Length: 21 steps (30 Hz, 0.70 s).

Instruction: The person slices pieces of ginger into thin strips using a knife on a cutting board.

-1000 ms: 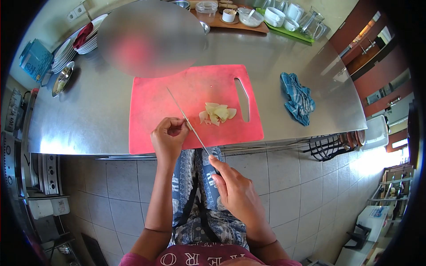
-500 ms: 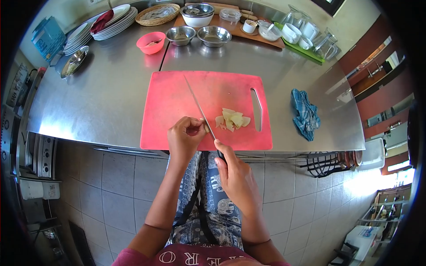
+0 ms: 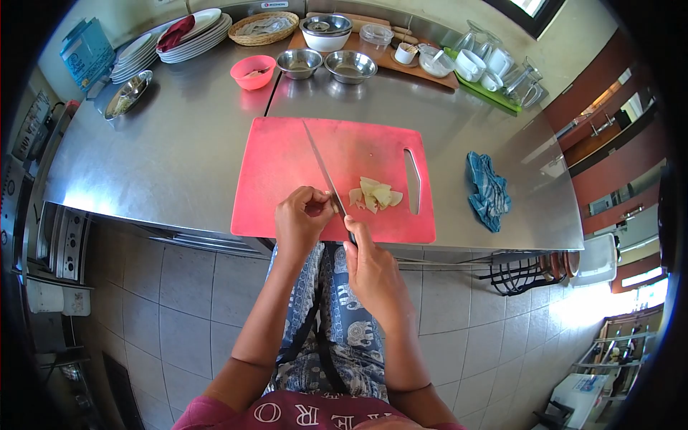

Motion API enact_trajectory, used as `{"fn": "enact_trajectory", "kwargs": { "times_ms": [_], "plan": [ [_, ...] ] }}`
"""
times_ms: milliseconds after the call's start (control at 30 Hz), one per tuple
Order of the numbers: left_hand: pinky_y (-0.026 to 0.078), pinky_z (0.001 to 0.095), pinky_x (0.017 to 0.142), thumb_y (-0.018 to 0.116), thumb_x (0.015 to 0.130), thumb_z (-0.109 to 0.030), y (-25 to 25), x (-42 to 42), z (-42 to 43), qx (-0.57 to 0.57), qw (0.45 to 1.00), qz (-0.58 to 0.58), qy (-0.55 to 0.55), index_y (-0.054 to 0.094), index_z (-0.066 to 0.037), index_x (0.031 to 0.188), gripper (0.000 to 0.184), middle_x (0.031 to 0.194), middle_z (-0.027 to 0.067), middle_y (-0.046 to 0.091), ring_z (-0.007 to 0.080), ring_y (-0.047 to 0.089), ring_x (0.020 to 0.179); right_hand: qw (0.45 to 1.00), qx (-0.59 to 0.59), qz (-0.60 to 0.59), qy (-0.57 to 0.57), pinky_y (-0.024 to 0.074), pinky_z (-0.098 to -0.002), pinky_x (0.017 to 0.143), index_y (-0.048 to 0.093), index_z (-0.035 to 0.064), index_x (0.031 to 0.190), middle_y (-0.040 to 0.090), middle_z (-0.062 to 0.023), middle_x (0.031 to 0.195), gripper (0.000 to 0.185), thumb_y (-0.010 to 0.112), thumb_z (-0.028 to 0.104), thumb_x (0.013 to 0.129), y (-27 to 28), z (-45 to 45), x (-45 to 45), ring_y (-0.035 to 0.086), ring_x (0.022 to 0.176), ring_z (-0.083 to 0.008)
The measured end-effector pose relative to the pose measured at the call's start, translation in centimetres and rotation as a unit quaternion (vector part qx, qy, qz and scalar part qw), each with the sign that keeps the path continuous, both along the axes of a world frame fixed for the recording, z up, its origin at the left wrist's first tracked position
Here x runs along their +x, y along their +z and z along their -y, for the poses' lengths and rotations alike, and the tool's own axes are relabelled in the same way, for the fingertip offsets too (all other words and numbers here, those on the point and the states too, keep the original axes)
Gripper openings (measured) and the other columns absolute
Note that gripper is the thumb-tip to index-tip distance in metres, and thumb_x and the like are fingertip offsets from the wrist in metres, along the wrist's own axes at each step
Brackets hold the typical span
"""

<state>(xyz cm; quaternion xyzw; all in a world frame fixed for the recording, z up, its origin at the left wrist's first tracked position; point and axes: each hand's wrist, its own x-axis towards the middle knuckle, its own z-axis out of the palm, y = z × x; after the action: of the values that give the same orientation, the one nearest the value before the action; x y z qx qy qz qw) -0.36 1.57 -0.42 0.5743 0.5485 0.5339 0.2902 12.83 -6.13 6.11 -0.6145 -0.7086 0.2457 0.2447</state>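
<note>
A pink cutting board (image 3: 287, 165) lies at the front edge of the steel counter. My right hand (image 3: 373, 272) is wrapped round the black handle of a long knife (image 3: 320, 161), whose blade points up and left over the board. Beside the blade, my left hand (image 3: 301, 218) pinches a small pale piece (image 3: 334, 205), mostly hidden by the fingers. Thin pale-green slices (image 3: 376, 194) lie in a small heap on the board, right of the knife.
A blue cloth (image 3: 489, 192) lies to the right on the steel counter (image 3: 172, 158). Behind the board are a pink bowl (image 3: 253, 80) and two steel bowls (image 3: 350, 70). Plates (image 3: 197, 43) and an oval steel dish (image 3: 129, 94) stand back left, cups (image 3: 469, 66) back right.
The view has shifted, bringing the back bowls into sight. My right hand with the knife has moved slightly up toward my left hand, which still pinches the piece.
</note>
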Motion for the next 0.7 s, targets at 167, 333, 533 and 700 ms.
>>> {"fn": "enact_trajectory", "kwargs": {
  "times_ms": [167, 333, 533, 700],
  "plan": [
    [0.055, 0.0256, 0.066, 0.071, 0.076, 0.001, 0.2, 0.0, 0.0, 0.008, 1.000, -0.022, -0.002, 0.062, 0.002, 0.079, 0.009, 0.079, 0.0070, 0.067, 0.0120, 0.067, 0.072, 0.999, -0.026, 0.020, -0.006, 0.0450, -0.0548, 0.063, 0.039, 0.0064, 0.127, 0.064, -0.0270, 0.093, 0.033, 0.050, 0.012, 0.097, 0.2, 1.2, -0.1, 0.061, 0.081, -0.0459],
    [0.053, 0.0289, 0.064, 0.072, 0.074, -0.004, 0.1, -0.2, 0.0, 0.029, 0.998, -0.049, 0.004, 0.062, 0.002, 0.078, 0.013, 0.078, 0.0103, 0.065, 0.0196, 0.068, 0.068, 0.999, -0.038, -0.001, -0.012, 0.0471, -0.0540, 0.067, 0.039, 0.0062, 0.128, 0.064, -0.0261, 0.101, 0.034, 0.050, 0.011, 0.097, -0.3, 2.5, 0.7, 0.061, 0.087, -0.0459],
    [0.053, 0.0257, 0.065, 0.071, 0.076, 0.000, 0.1, -0.1, 0.2, 0.021, 0.999, -0.034, 0.008, 0.063, 0.002, 0.079, 0.009, 0.079, 0.0070, 0.066, 0.0124, 0.066, 0.070, 0.996, 0.071, -0.061, 0.010, 0.0503, -0.0526, 0.070, 0.040, 0.0087, 0.134, 0.065, -0.0252, 0.095, 0.038, 0.049, 0.016, 0.098, -1.0, 2.6, 2.2, 0.063, 0.082, -0.0440],
    [0.055, 0.0248, 0.064, 0.071, 0.076, 0.001, -0.1, -0.3, 0.3, 0.031, 0.999, -0.024, 0.010, 0.064, 0.003, 0.079, 0.007, 0.079, 0.0089, 0.067, 0.0132, 0.066, 0.067, 0.997, 0.065, -0.036, -0.013, 0.0513, -0.0511, 0.065, 0.044, 0.0104, 0.133, 0.065, -0.0236, 0.094, 0.037, 0.050, 0.017, 0.098, 0.5, 3.5, 1.8, 0.064, 0.080, -0.0425]
  ]
}}
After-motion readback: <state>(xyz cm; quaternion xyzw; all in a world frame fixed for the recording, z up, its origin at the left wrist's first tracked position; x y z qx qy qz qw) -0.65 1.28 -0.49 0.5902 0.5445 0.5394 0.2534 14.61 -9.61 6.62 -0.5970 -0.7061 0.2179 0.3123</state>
